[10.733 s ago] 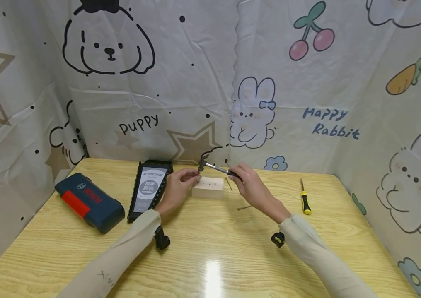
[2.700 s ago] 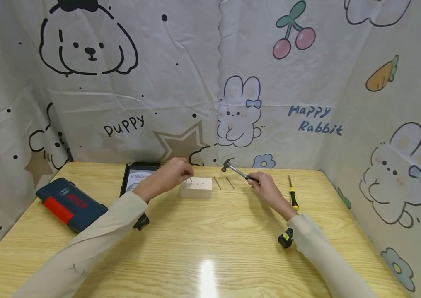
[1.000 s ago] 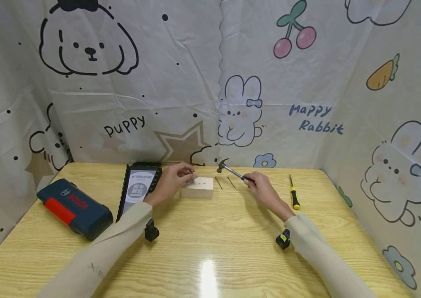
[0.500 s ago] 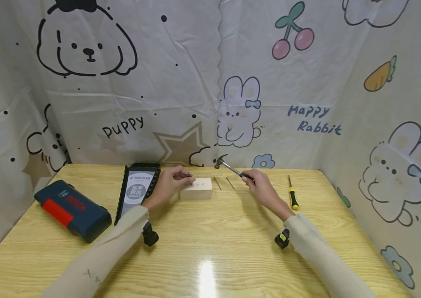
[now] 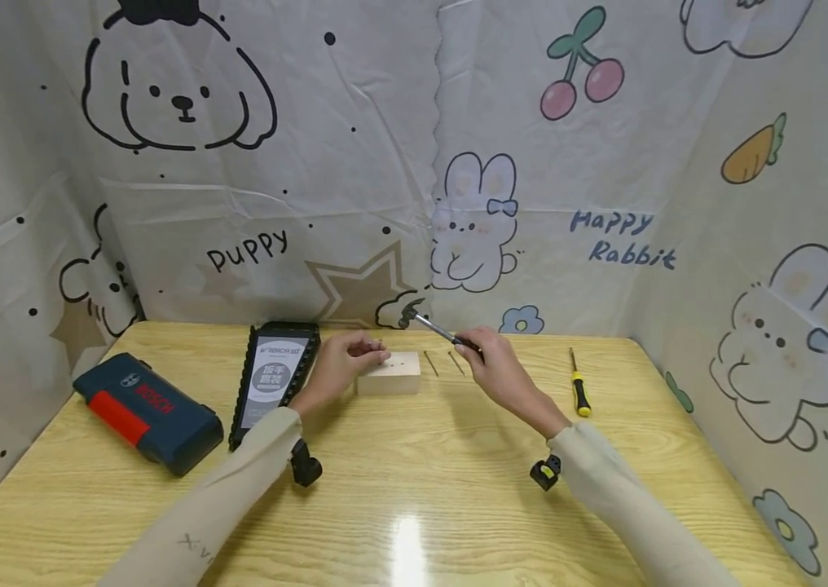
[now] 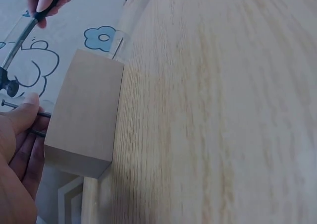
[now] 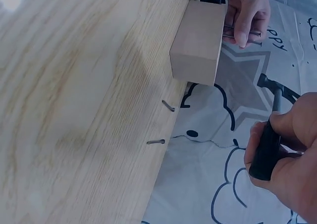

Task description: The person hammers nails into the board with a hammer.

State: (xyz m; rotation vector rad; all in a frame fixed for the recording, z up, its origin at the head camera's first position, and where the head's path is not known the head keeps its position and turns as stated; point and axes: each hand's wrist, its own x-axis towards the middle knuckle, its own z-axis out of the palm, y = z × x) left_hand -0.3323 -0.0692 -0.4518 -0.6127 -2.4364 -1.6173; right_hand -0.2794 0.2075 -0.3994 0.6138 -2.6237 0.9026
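The left sleeve [image 5: 222,497] is long, cream-beige and creased, with small dark lettering [image 5: 195,546] (hard to read for certain) printed on it. The right sleeve [image 5: 627,505] matches in colour. Below the sleeve ends sit a black left wrist camera [image 5: 306,465] and right wrist camera [image 5: 545,473], the latter marked yellow-green.

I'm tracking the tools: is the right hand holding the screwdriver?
No, the right hand grips the hammer, while the screwdriver lies on the table.
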